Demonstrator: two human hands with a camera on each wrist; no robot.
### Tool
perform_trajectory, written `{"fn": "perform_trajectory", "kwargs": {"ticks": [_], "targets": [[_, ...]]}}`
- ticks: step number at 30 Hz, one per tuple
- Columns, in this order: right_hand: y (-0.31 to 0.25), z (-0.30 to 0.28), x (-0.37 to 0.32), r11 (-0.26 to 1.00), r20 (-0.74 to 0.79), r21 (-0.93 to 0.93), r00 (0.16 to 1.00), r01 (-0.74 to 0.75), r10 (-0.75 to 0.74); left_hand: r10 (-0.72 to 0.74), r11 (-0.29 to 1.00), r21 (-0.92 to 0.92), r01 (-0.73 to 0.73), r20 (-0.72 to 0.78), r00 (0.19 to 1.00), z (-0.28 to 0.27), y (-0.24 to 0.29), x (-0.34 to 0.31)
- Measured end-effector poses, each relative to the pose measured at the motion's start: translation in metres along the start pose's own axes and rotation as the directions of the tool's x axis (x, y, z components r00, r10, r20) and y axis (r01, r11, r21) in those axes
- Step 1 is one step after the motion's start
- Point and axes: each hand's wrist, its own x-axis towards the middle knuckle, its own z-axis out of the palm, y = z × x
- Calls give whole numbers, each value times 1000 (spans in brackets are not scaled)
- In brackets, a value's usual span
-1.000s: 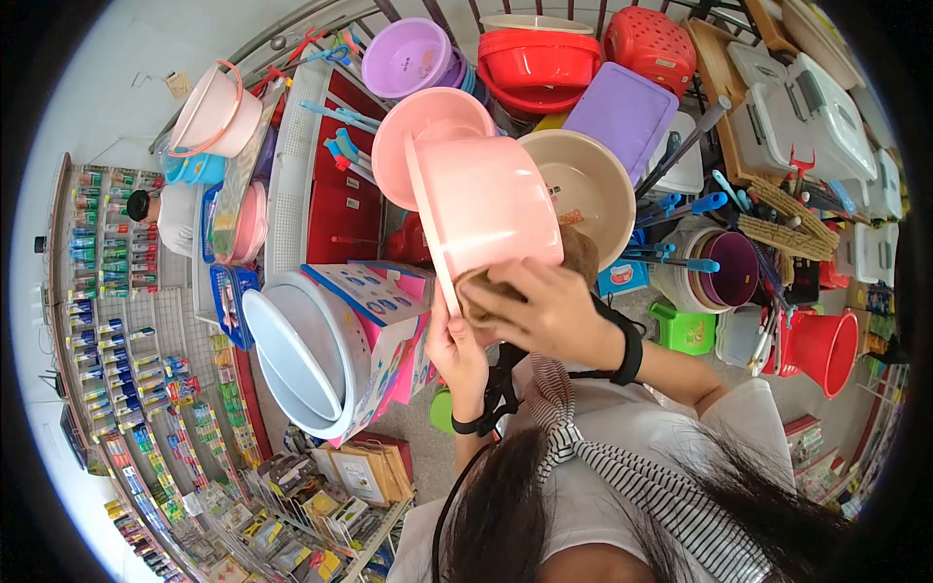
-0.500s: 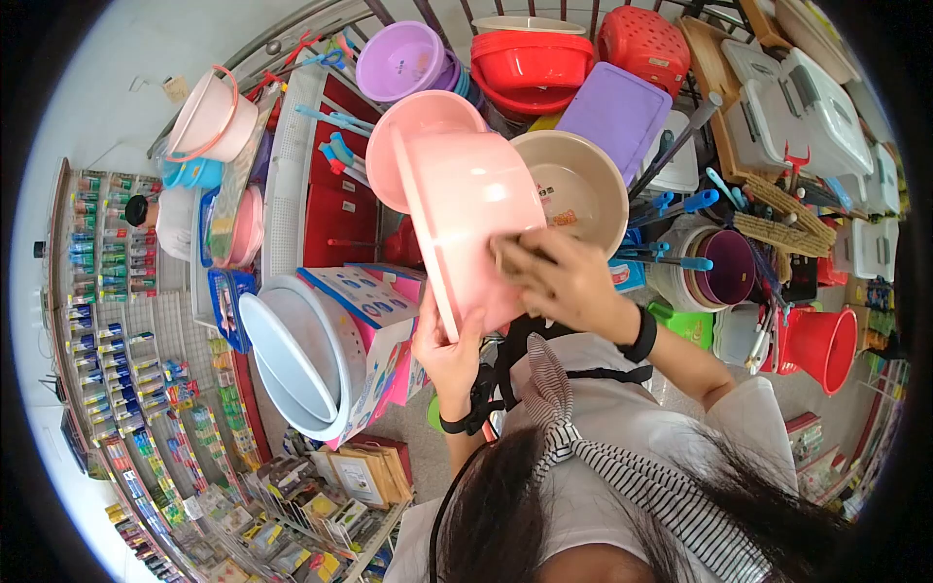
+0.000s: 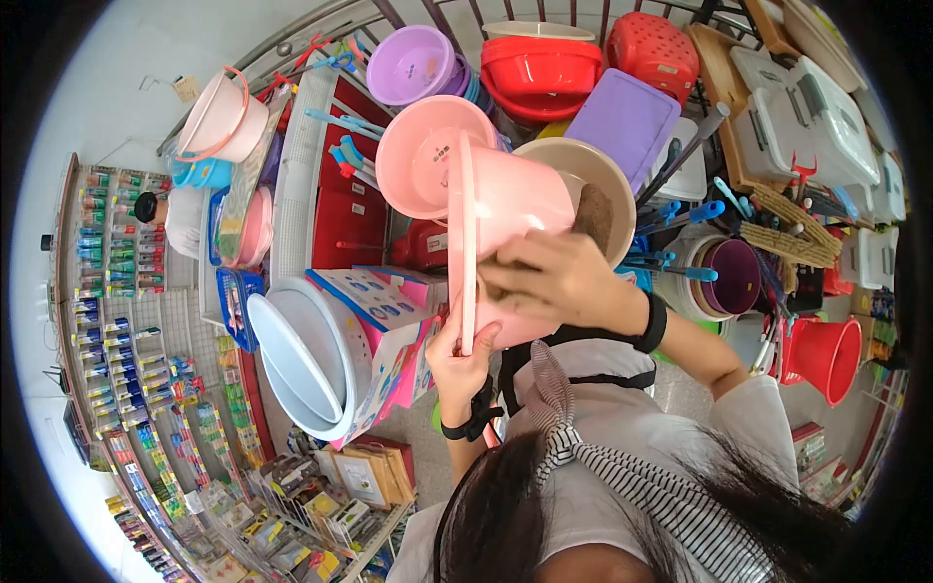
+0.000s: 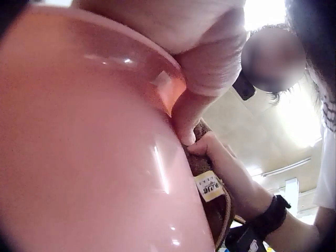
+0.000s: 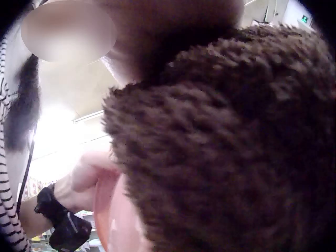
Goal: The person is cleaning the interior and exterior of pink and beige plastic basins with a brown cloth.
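Observation:
A pink plastic basin (image 3: 520,194) is held up on its side, its rim toward the left and its base toward the right. My left hand (image 3: 460,358) grips the lower part of the rim, thumb on the outer side. A brown fluffy cloth (image 5: 226,147) lies against the basin's outer wall under my right hand (image 3: 569,282), whose fingers curl over it. The cloth carries a yellow-white label (image 4: 210,186) in the left wrist view. Part of the cloth stays hidden behind the hand in the head view.
Another pink basin (image 3: 420,160) and a beige basin (image 3: 544,151) lie just beyond. Pale blue tubs (image 3: 296,360) stand at left by a printed box (image 3: 374,299). Blue-handled tools (image 3: 695,212), a purple lid (image 3: 622,126) and a red bucket (image 3: 826,355) are at right.
The basin has swung so its rim stands nearly vertical and shifted right in the head view. My right hand has moved from beside the rim over the outer wall, carrying the cloth.

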Motion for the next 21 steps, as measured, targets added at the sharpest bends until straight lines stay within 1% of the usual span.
{"fn": "perform_trajectory", "kwargs": {"ticks": [1,2,4,5,6,7,8,10,11,13,14,16,17,18,19,21], "targets": [[4,-4,3,998,25,-14,998,-61,61,-3,1000,1,3,0,1000,-1,2,-2],[11,-6,4,982,24,104,987,-158,156,4,999,33,-5,19,1000,-2,5,-2],[20,-12,7,912,106,174,927,-372,359,17,998,64,-19,36,999,-2,6,-2],[20,-10,6,912,105,174,928,-371,358,9,997,78,-15,73,997,-3,4,-4],[19,-8,3,872,93,247,906,-422,413,1,996,93,-11,110,994,-4,2,-4],[17,-6,2,824,86,319,880,-468,467,1,996,93,-11,110,994,-5,3,-3],[14,-6,2,823,87,317,879,-471,469,-10,995,101,-4,141,990,-5,4,-2],[5,-7,7,675,67,529,818,-515,572,-20,994,110,1,172,985,-6,7,-1],[4,-6,7,676,65,528,818,-514,571,1,994,110,-23,192,981,-6,7,1],[3,-2,6,574,59,606,751,-550,657,24,993,111,-48,210,977,-7,7,3],[2,-3,9,576,58,606,753,-548,655,28,996,75,-45,215,976,-6,6,4],[-2,-6,11,302,269,690,620,-658,737,30,998,39,-39,221,975,-4,5,5],[-2,-3,9,303,269,689,621,-658,737,-7,999,54,-5,225,974,-3,5,7],[-2,1,5,375,205,638,618,-672,758,-44,997,70,28,228,973,-2,6,9],[-3,4,4,442,140,579,618,-685,773,-43,997,69,28,227,973,3,8,11],[-19,11,2,422,145,604,614,-676,776,106,977,173,-126,119,987,15,13,13]]}}
